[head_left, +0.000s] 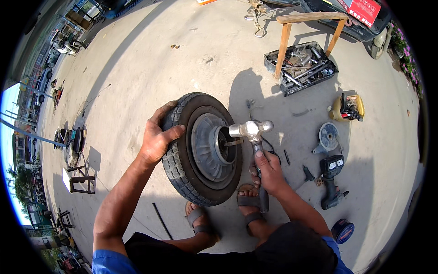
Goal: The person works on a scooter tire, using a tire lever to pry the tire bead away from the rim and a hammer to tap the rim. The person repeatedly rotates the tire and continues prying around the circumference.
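A wheel with a black rubber tyre (pixel 175 171) and a grey metal hub (pixel 205 153) is held up, tilted, above my sandalled feet. My left hand (pixel 159 134) grips the tyre at its upper left, thumb on the sidewall and fingers around the tread. In my right hand (pixel 269 171) is a ball-peen hammer (pixel 252 130), the fist wrapped round its dark handle. The hammer head is at the right side of the hub, close to a short rod (pixel 234 143) sticking out of the hub's middle. Whether head and rod touch, I cannot tell.
On the concrete to my right lie a grey round cover (pixel 328 136), a cordless impact wrench (pixel 331 182) and a round tin (pixel 342 231). Farther off are a yellow cut container (pixel 337 109) and a black toolbox (pixel 288 87) with a wooden handle. A small stool (pixel 83 181) stands left.
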A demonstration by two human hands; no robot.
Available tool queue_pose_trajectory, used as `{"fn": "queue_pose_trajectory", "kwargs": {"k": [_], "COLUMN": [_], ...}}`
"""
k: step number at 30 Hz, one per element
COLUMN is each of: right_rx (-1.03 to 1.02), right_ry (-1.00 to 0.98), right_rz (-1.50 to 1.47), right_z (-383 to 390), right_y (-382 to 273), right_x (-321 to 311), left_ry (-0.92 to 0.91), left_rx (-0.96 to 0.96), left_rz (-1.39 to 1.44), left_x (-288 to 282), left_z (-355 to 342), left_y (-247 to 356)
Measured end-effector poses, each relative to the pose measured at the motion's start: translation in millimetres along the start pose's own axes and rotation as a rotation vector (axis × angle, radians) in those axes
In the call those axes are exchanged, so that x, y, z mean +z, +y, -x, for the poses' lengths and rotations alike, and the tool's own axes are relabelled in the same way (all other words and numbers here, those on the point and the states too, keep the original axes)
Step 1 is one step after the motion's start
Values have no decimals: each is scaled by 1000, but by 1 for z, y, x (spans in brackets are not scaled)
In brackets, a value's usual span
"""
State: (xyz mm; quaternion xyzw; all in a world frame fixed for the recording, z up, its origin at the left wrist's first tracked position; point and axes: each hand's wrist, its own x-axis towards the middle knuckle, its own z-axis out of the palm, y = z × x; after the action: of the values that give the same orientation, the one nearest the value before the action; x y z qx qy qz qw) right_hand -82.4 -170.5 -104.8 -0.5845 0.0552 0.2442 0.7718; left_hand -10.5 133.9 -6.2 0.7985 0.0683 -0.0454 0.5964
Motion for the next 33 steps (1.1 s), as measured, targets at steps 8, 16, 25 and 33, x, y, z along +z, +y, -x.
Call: {"fn": "queue_pose_trajectory", "kwargs": {"k": [8,16,25,33], "right_rx": [264,216,203,197], "right_ry": [27,107,173,140], "right_rz": [-70,-26,-252,-199], "right_z": [-8,-13,-19,-25], "right_y": [44,70,52,40], "right_x": [-6,0,-7,-6], "left_ry": [7,2,0,-2], "left_rx": [-33,-19,-18,-21], "left_rz": [39,45,22,46], "left_x": [-1,-3,-5,-5], "left_z": [-2,-6,-2,1], "left_y": [2,-2,-5,-3]}}
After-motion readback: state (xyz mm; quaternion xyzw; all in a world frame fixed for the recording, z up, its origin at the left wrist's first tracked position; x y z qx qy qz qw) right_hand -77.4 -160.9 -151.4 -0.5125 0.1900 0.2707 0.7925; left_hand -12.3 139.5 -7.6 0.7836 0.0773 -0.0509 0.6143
